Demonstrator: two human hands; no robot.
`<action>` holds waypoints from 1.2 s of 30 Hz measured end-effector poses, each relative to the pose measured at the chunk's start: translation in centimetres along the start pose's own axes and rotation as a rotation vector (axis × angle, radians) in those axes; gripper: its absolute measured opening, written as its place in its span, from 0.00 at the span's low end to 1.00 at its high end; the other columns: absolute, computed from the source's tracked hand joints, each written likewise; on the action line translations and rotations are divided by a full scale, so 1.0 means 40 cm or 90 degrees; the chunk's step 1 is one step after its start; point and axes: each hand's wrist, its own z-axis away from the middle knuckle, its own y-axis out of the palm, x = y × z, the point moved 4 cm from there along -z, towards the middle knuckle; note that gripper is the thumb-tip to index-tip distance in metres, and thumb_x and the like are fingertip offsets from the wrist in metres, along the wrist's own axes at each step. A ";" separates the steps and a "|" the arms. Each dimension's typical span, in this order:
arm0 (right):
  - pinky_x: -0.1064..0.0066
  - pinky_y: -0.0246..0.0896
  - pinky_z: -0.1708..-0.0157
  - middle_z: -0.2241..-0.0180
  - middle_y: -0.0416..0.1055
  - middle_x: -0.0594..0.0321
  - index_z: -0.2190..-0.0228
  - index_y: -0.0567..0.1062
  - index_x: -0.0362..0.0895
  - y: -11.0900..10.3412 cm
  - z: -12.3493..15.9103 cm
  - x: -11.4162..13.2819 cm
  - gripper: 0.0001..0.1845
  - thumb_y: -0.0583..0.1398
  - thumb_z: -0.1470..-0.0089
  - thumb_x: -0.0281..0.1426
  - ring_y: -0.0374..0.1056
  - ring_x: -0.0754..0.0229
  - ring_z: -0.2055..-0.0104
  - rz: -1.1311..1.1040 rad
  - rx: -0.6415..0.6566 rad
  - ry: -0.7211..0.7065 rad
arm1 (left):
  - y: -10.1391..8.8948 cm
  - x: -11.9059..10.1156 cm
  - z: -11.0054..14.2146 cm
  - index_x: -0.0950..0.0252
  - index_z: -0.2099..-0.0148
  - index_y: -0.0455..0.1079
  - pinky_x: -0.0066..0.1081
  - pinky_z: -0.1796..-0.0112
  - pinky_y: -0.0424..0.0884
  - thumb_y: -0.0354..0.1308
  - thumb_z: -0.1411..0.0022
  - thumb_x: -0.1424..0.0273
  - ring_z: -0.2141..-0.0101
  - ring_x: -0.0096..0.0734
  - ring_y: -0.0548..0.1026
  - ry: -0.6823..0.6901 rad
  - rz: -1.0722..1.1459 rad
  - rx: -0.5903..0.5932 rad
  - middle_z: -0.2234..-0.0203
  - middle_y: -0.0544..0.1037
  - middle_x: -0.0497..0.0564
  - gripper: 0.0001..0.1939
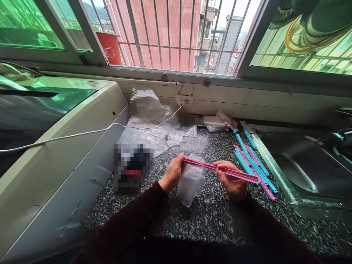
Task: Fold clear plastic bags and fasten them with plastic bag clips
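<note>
Between my two hands stretches a pink bag sealing clip [236, 173], tilted down to the right. My left hand [173, 173] pinches its left end, close to the top of a clear plastic bag [191, 185]. Under the clip the bag hangs over the speckled counter, its upper edge at the clip; I cannot tell how firmly it is caught. My right hand [231, 181] is closed around the middle of the clip, fingers behind and thumb in front. Right of that hand lie several blue and pink sealing clips [251, 161] in a loose pile.
Clear plastic bags [154, 124] spread over the counter at the back left, crossed by a white cable [112, 126]. Packed bags [214, 123] lie at the back. A steel sink [297, 157] is at right, a cream appliance [110, 99] at left. A blurred-out object [133, 167] stands beside it.
</note>
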 end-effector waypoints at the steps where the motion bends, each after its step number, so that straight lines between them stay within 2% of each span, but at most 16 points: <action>1: 0.62 0.68 0.63 0.65 0.71 0.57 0.65 0.71 0.45 0.000 0.001 -0.006 0.08 0.57 0.49 0.24 0.69 0.57 0.62 -0.027 0.000 0.024 | 0.001 -0.003 0.001 0.69 0.78 0.67 0.25 0.78 0.55 0.57 0.52 0.55 0.82 0.23 0.61 0.001 -0.006 0.005 0.87 0.66 0.45 0.20; 4: 0.65 0.68 0.68 0.65 0.71 0.57 0.67 0.71 0.44 0.000 0.003 -0.019 0.04 0.56 0.48 0.28 0.69 0.59 0.66 -0.082 -0.010 0.090 | 0.004 -0.009 0.004 0.69 0.78 0.68 0.25 0.78 0.56 0.57 0.51 0.54 0.81 0.23 0.61 0.008 -0.011 0.017 0.87 0.67 0.45 0.21; 7: 0.68 0.67 0.72 0.64 0.71 0.57 0.67 0.72 0.44 0.001 0.007 -0.026 0.05 0.57 0.47 0.30 0.67 0.63 0.71 -0.129 -0.020 0.151 | 0.005 -0.009 0.006 0.69 0.78 0.68 0.25 0.77 0.57 0.56 0.49 0.54 0.81 0.24 0.62 0.003 -0.015 0.021 0.86 0.68 0.46 0.21; 11: 0.69 0.66 0.76 0.63 0.72 0.56 0.65 0.72 0.44 0.002 0.011 -0.028 0.08 0.56 0.47 0.32 0.66 0.64 0.74 -0.168 -0.033 0.179 | 0.005 -0.010 0.007 0.69 0.76 0.70 0.26 0.74 0.59 0.54 0.48 0.53 0.79 0.26 0.64 0.015 -0.034 0.029 0.84 0.70 0.47 0.21; 15: 0.68 0.68 0.72 0.65 0.73 0.58 0.65 0.72 0.44 -0.002 0.002 -0.023 0.06 0.58 0.48 0.30 0.68 0.62 0.71 -0.082 -0.028 0.158 | 0.001 -0.014 0.008 0.69 0.77 0.69 0.27 0.73 0.58 0.54 0.47 0.54 0.79 0.26 0.63 0.031 -0.067 0.031 0.84 0.69 0.47 0.21; 19: 0.64 0.68 0.64 0.68 0.72 0.60 0.68 0.72 0.45 -0.004 -0.015 -0.008 0.05 0.61 0.51 0.26 0.70 0.59 0.65 0.010 0.014 0.071 | 0.004 -0.016 0.008 0.68 0.77 0.69 0.27 0.75 0.57 0.55 0.48 0.53 0.80 0.25 0.62 0.026 -0.068 0.045 0.84 0.68 0.47 0.21; 23: 0.66 0.68 0.66 0.70 0.72 0.60 0.70 0.71 0.45 -0.003 -0.022 0.003 0.05 0.61 0.52 0.24 0.69 0.60 0.67 0.087 0.027 0.007 | 0.010 -0.016 0.012 0.69 0.76 0.69 0.26 0.75 0.58 0.57 0.51 0.51 0.80 0.25 0.62 0.004 -0.034 0.047 0.84 0.69 0.47 0.22; 25: 0.66 0.68 0.67 0.71 0.71 0.60 0.71 0.71 0.45 -0.002 -0.023 0.005 0.04 0.60 0.51 0.25 0.69 0.60 0.68 0.117 0.020 0.005 | 0.014 -0.019 0.016 0.69 0.74 0.71 0.26 0.75 0.59 0.59 0.53 0.53 0.79 0.25 0.64 -0.001 -0.031 0.057 0.83 0.70 0.47 0.21; 29: 0.67 0.68 0.69 0.71 0.71 0.61 0.72 0.69 0.45 -0.008 -0.024 0.005 0.04 0.60 0.51 0.26 0.69 0.61 0.69 0.146 -0.008 0.014 | 0.024 -0.031 0.022 0.69 0.69 0.72 0.25 0.72 0.61 0.66 0.59 0.62 0.75 0.26 0.67 0.014 -0.079 0.086 0.78 0.74 0.48 0.16; 36: 0.67 0.68 0.69 0.70 0.70 0.61 0.70 0.69 0.45 -0.040 -0.028 -0.030 0.03 0.60 0.50 0.30 0.68 0.60 0.68 0.218 -0.070 0.075 | 0.031 -0.035 0.024 0.68 0.68 0.73 0.26 0.69 0.63 0.67 0.59 0.65 0.73 0.28 0.70 0.024 -0.099 0.081 0.75 0.77 0.50 0.16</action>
